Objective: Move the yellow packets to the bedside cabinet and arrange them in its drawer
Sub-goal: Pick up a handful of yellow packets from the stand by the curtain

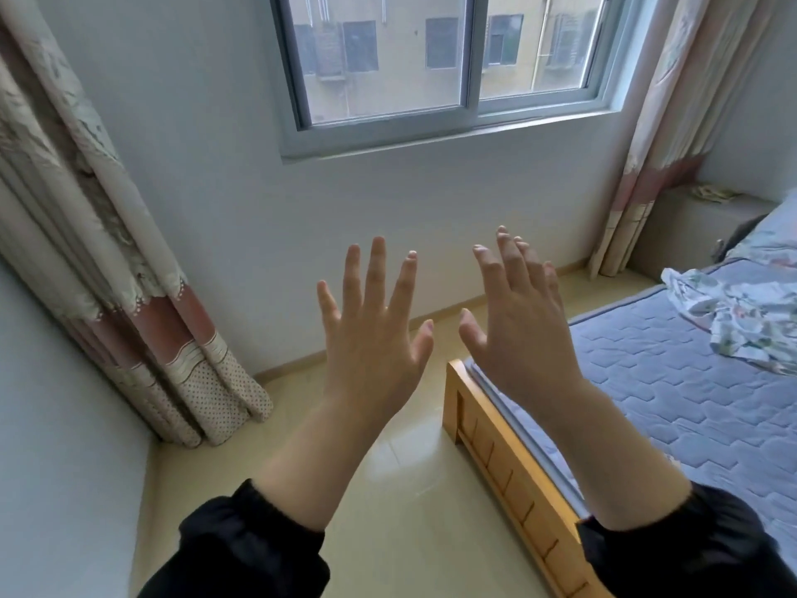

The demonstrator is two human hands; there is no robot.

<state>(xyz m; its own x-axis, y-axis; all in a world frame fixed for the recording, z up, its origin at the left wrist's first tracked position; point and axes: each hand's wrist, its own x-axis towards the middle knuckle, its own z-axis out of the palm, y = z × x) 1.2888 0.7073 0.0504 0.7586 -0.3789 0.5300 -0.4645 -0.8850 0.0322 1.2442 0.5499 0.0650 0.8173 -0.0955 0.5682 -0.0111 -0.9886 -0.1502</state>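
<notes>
The person holds both arms out in black sleeves (pixel 241 550). The left hand (pixel 371 338) and the right hand (pixel 517 334) are up side by side, fingers spread wide, holding nothing. Just under the right hand is the wooden bed end (pixel 496 446), with the blue mattress (pixel 647 381) to its right. Far past the right hand, by a curtain (pixel 655 123), stands the bedside cabinet (pixel 681 235). The yellow packets (pixel 711 192) lie on top, too blurry to see well. High above both hands is the window (pixel 431 58).

No legible txt, labels, nos. or signs anywhere.
</notes>
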